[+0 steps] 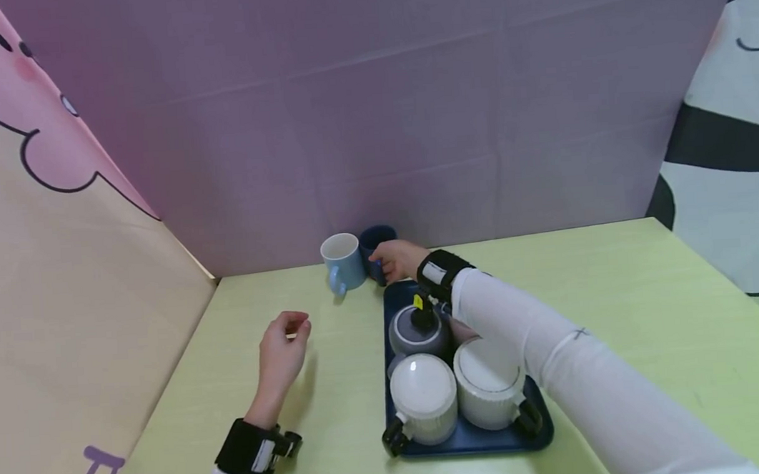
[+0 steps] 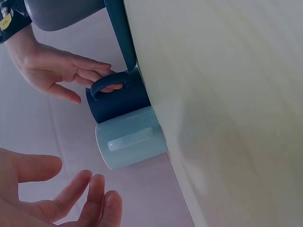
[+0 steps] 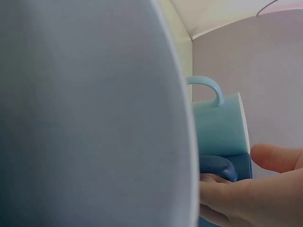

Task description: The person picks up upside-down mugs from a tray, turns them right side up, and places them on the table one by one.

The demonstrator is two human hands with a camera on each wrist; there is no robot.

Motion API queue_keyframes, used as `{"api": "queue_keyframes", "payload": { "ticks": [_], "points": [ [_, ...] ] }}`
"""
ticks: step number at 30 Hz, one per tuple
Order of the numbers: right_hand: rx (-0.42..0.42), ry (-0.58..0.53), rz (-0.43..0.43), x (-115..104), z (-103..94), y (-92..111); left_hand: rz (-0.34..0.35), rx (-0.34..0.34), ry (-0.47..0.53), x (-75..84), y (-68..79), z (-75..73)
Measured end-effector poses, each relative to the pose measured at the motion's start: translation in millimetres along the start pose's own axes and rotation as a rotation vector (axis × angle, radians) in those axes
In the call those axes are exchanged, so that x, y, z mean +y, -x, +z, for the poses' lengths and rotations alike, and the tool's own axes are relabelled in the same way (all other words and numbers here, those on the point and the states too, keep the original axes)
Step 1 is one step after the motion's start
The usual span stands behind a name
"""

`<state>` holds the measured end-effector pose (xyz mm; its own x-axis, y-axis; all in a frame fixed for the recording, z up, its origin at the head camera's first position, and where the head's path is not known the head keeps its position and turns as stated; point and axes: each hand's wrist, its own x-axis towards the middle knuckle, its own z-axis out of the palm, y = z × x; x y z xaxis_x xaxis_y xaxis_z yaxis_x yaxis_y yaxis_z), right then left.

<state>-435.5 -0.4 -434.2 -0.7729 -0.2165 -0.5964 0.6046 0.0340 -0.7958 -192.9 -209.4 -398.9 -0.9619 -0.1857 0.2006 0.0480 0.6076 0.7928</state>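
Note:
A dark blue mug (image 2: 120,103) stands against the back wall, touching a light blue mug (image 1: 345,262) on its left. My right hand (image 1: 401,259) is at the dark blue mug's handle. In the left wrist view its fingers lie fairly straight, their tips inside the handle loop, and the thumb stands apart. Over the table to the left, my left hand (image 1: 281,357) hangs with loosely bent fingers, holding nothing. Under my right forearm lies a dark blue tray (image 1: 455,446).
On the tray sit two white ribbed cups (image 1: 424,392) with black handles, and a grey round vessel (image 1: 417,332) behind them. My right sleeve partly hides the tray's right side. A purple cloth wall (image 1: 373,123) rises behind the table (image 1: 614,289).

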Motion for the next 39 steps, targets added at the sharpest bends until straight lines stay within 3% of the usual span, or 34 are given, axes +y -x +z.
{"api": "queue_keyframes", "payload": {
  "ticks": [4, 8, 10, 11, 16, 21, 24, 29, 39],
  "points": [
    [0.022, 0.039, -0.005, -6.6, 8.2, 50.7, 0.003, -0.007, -0.001, 1.1, -0.3, 1.5],
    [-0.026, 0.072, 0.024, -7.1, 0.5, 34.1, 0.001, -0.011, -0.006, 2.4, -0.7, 2.1],
    [-0.039, 0.078, 0.042, -9.5, -0.3, 38.7, 0.001, -0.014, -0.013, 2.6, -1.2, 2.8],
    [-0.043, 0.088, 0.044, -11.4, 1.2, 48.6, 0.002, -0.018, -0.018, 2.4, -1.7, 3.4],
    [-0.085, 0.147, 0.052, -28.0, 9.9, 138.9, 0.014, -0.041, -0.043, 2.1, -3.0, 6.8],
    [-0.135, 0.396, -0.097, -35.1, -7.6, 188.6, 0.042, -0.060, -0.061, 4.9, -2.9, 9.5],
    [-0.126, 0.533, -0.199, -36.6, -21.1, 200.7, 0.066, -0.062, -0.078, 6.5, -3.7, 10.9],
    [-0.036, 0.687, -0.303, -37.0, -36.9, 216.7, 0.101, -0.057, -0.100, 7.9, -5.3, 14.5],
    [0.072, 0.842, -0.474, -24.9, -58.9, 238.4, 0.125, -0.059, -0.089, 14.3, -6.5, 21.8]
  ]
}}
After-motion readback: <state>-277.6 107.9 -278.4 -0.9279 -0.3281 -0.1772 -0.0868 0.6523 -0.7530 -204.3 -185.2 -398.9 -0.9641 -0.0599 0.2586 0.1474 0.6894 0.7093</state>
